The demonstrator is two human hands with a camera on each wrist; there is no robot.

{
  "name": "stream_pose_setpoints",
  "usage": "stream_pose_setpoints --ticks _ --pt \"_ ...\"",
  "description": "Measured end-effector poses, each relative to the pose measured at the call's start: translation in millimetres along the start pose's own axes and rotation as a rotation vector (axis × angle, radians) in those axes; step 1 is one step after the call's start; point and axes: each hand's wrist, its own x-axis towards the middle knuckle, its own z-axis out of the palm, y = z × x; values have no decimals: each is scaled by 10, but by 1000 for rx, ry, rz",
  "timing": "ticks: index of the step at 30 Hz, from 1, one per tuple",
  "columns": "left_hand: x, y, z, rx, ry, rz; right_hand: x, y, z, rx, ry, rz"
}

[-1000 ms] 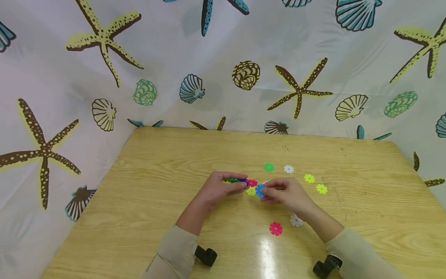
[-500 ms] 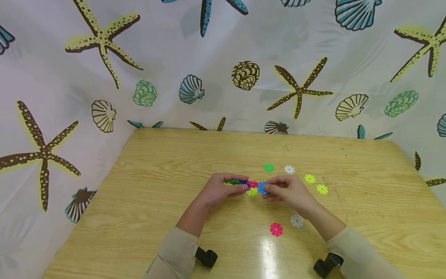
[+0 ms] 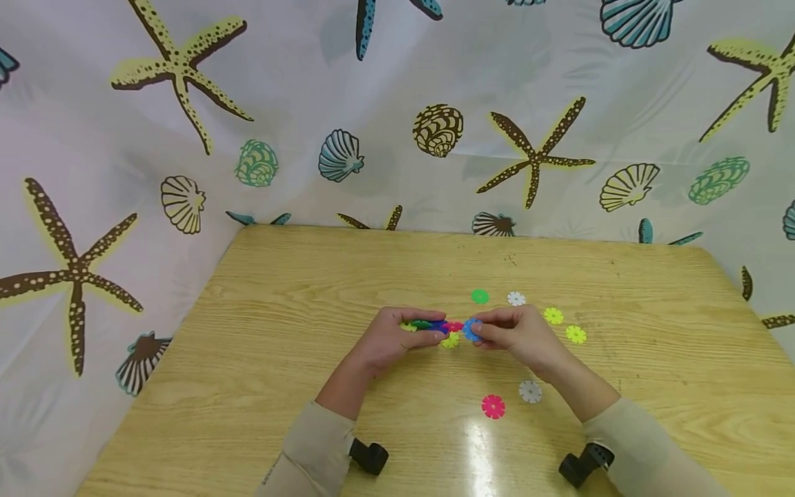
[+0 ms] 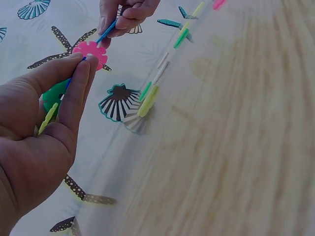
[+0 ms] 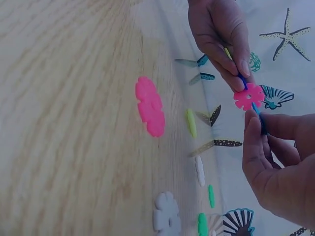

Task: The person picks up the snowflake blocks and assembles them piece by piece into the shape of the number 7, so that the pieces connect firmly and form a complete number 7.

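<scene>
My left hand (image 3: 379, 342) pinches a short chain of notched plastic snowflake discs. In the left wrist view a yellow disc (image 4: 47, 119) and a green disc (image 4: 51, 98) sit at the palm. A dark blue disc (image 3: 438, 326) is between the fingertips, with a pink disc (image 5: 249, 97) slotted onto it and sticking out. My right hand (image 3: 524, 342) pinches a light blue disc (image 3: 470, 328) by its side, thumb in front. Its edge stands crosswise right at a notch of the pink disc. Both hands are above the wooden table.
Loose discs lie flat on the table (image 3: 279, 386). Beyond the right hand are a green disc (image 3: 480, 296), a white disc (image 3: 516, 298) and two yellow discs (image 3: 553, 315). Nearer are a pink disc (image 3: 493, 406) and a white disc (image 3: 531, 391). A patterned curtain (image 3: 279, 90) hangs behind.
My right hand has lifted slightly and brought the light blue disc up to the pink disc's edge. The left hand keeps its grip, almost still. The loose discs have not moved.
</scene>
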Motion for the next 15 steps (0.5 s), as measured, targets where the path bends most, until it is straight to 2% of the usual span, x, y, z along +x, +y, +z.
stream_pose_setpoints --ticks 9,15 --pt "16 -20 1 17 3 -7 21 18 4 -31 30 -10" --pt "18 -9 19 -8 -1 -21 21 34 -19 -36 20 -4"
